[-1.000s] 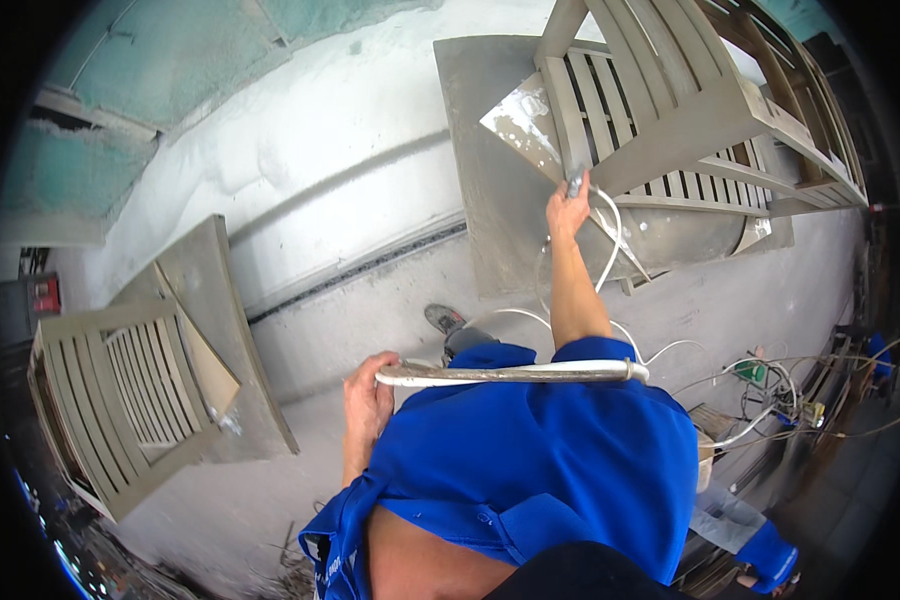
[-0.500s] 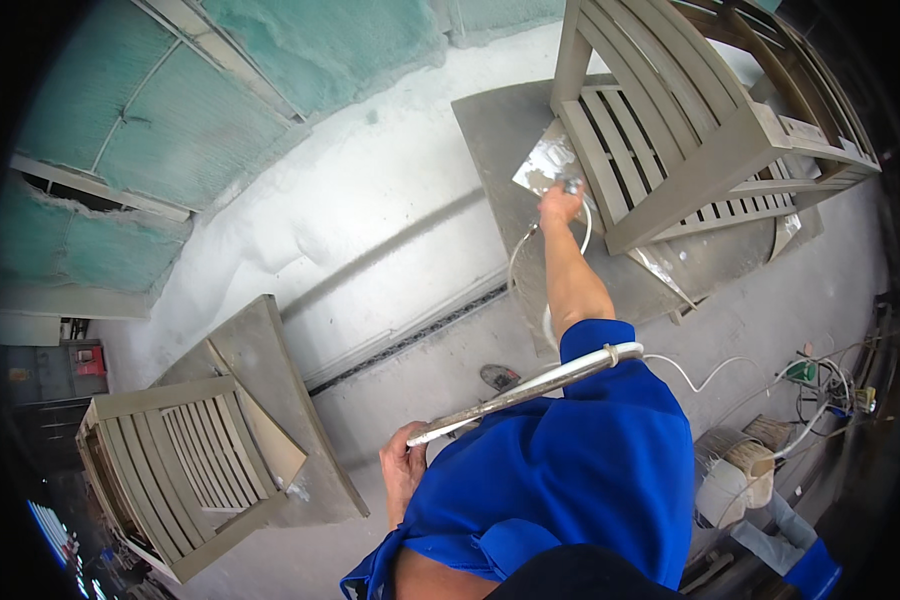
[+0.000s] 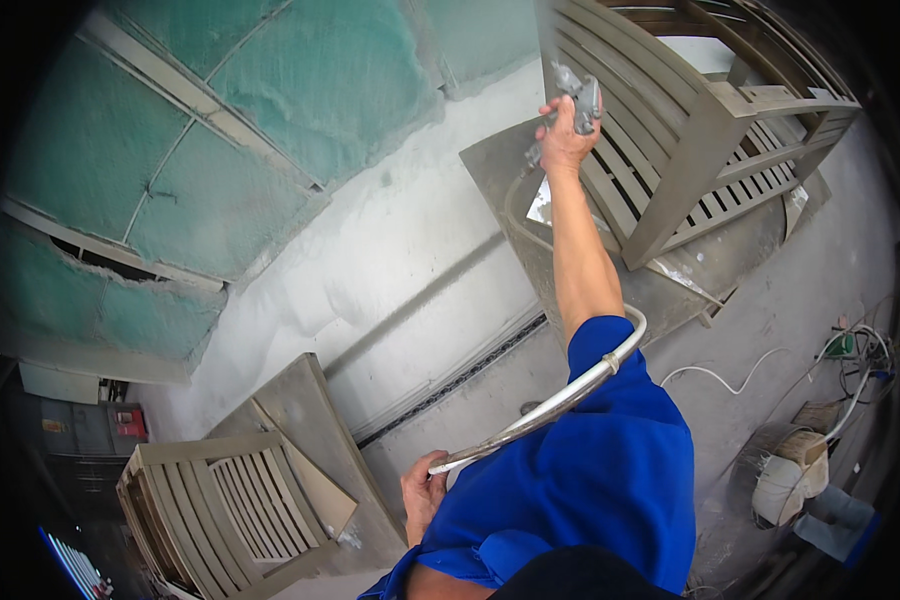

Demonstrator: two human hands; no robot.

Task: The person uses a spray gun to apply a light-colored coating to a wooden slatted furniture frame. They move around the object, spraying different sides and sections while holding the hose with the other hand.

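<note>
My right hand (image 3: 568,148) is wrapped round a silver-grey spray gun (image 3: 582,100), held out at the end of my stretched arm. The gun is in front of the slatted back of a grey-painted wooden chair (image 3: 692,165), and a faint haze shows by its nozzle. At my left side, my left hand (image 3: 424,498) is closed on a white hose (image 3: 550,408), which runs across my body to my right upper arm. The chair stands on a flat grey board (image 3: 490,160).
Lower left, a second slatted chair (image 3: 175,505) stands on another board (image 3: 320,420). Green filter sheeting (image 3: 320,80) covers the far wall. A thin hose (image 3: 715,380) lies on the floor at right, near a paint-crusted bucket (image 3: 778,488).
My right hand has swung up and away with the spray gun, from low by the seat to the chair's back. My left hand keeps its hold on the hose. The view has shifted.
</note>
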